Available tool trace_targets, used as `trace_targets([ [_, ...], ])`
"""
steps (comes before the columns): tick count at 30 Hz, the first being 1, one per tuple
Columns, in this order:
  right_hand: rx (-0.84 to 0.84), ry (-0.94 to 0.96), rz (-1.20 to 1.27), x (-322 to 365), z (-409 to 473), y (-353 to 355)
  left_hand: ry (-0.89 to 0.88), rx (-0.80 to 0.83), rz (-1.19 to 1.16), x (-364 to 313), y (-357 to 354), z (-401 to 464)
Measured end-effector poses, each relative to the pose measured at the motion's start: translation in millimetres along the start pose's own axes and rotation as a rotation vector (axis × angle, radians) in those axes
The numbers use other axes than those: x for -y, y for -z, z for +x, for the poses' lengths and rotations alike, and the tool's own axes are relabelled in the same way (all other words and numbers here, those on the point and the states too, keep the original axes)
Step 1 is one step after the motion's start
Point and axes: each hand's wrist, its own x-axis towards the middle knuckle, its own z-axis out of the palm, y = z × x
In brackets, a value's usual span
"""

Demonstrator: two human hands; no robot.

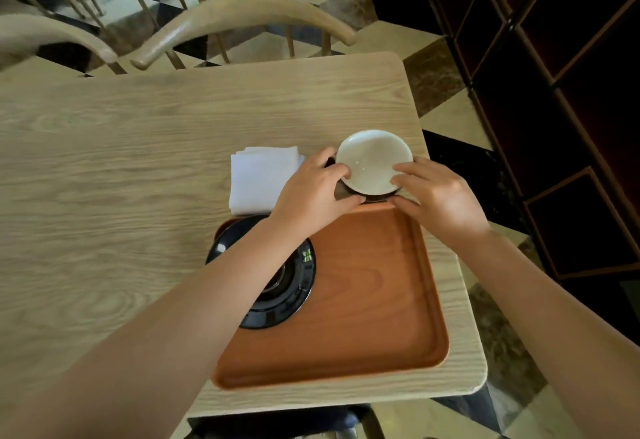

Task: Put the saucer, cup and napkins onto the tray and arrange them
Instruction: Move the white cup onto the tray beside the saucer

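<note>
Both hands hold a cup (374,161) with a white inside and a dark outside, just above the far edge of the orange-brown tray (374,300). My left hand (311,193) grips its left side and my right hand (440,196) grips its right side. A glossy black saucer (287,286) lies on the left part of the tray, partly hidden under my left forearm. A stack of folded white napkins (259,175) lies on the table beyond the tray, just left of the cup.
The tray sits at the near right corner of a light wooden table (104,161). Curved wooden chair backs (242,19) stand along the far edge. A dark shelving unit (554,92) runs along the right, over a checkered floor.
</note>
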Motion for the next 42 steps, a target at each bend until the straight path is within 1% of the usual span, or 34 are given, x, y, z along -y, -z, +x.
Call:
trace_targets([
  [5,-0.057,0.011,0.003,11,-23,12,-0.046,-0.046,-0.043,-12,14,-22],
  [10,-0.029,0.061,0.003,21,-49,14,-0.079,-0.031,-0.007,-19,18,-51],
  [16,-0.028,0.074,0.001,27,-70,8,-0.034,-0.013,-0.025,-24,5,-74],
  [20,-0.026,0.076,-0.001,25,-76,5,-0.014,0.016,-0.039,-24,-2,-76],
  [27,-0.009,0.032,-0.022,22,-79,4,-0.043,0.031,-0.023,-26,-4,-71],
  [35,-0.021,0.045,-0.072,23,-76,9,-0.074,0.047,0.016,-21,-7,-72],
  [38,0.019,0.043,-0.084,25,-73,13,-0.124,0.104,0.063,-19,-4,-72],
  [42,0.163,0.056,-0.096,26,-64,29,-0.216,0.216,0.144,-14,9,-70],
])
